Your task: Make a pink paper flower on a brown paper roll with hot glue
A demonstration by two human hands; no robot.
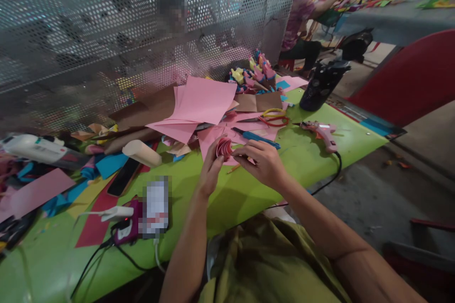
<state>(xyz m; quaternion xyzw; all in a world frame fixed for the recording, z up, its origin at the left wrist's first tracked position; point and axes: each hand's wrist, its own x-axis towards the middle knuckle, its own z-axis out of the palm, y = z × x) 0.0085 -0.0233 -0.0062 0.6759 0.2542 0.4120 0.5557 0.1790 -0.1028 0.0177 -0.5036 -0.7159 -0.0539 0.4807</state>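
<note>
A pink paper rosette (223, 147) with layered, curled strips is gripped by my left hand (212, 165), thumb in front and fingers behind. My right hand (261, 160) is at the rosette's right edge, its thumb and fingertips pinched together. Whatever lies between those fingertips is too small to make out. Just beyond my hands lie a blue cutter (261, 139), scissors with red and yellow handles (273, 117) and pink paper sheets (202, 102). A pink hot glue gun (322, 132) rests to the right on the green table (227, 206).
A dark tumbler (323, 85) stands at the table's right edge. Paper flowers (254, 73) are heaped by the perforated metal panel (124, 23). Left are a paper roll (141, 153), a phone (123, 176), a purple power strip (130, 225) and cables. Another person (302, 19) sits beyond, beside a red chair (408, 80).
</note>
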